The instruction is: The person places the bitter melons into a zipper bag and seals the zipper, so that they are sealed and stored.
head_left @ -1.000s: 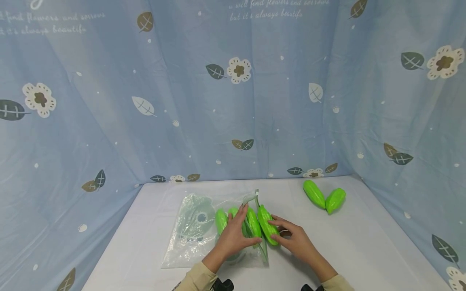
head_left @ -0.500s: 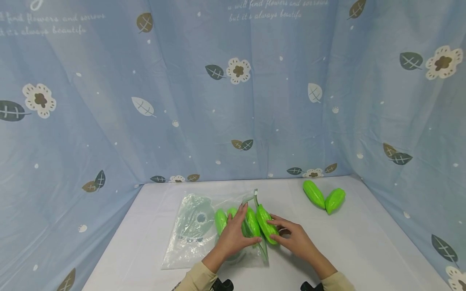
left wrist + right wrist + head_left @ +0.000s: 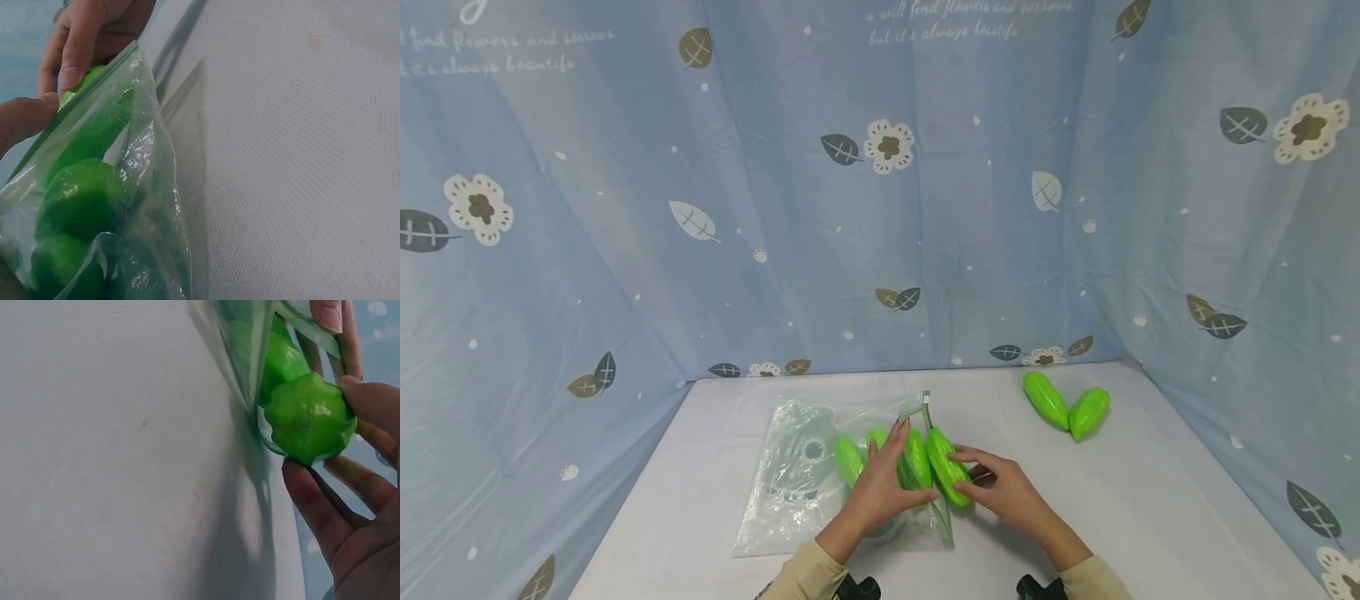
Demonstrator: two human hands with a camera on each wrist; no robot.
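A clear zip bag [image 3: 760, 521] lies flat on the white table with several bright green bitter melons inside, one of them a melon [image 3: 848, 460] at the left. My left hand [image 3: 880, 487] holds the bag's mouth, its thumb and fingers spread along the green zip edge [image 3: 312, 330]. My right hand [image 3: 1009, 493] grips another bitter melon [image 3: 947, 468] at the bag's opening. In the right wrist view this melon's ribbed end [image 3: 307, 422] faces the camera, between thumb and fingers. The left wrist view shows melons [image 3: 81, 197] through the plastic. My left palm hides part of the bag's contents.
Two more green bitter melons, a longer one [image 3: 1045, 400] and a shorter one [image 3: 1090, 413], lie at the back right of the table [image 3: 1150, 508]. A blue patterned curtain [image 3: 880, 250] encloses the back and sides.
My right hand and its melon have shifted slightly left. The leftmost melon inside the bag has slid a little left and tilted. My left hand has stayed in place.
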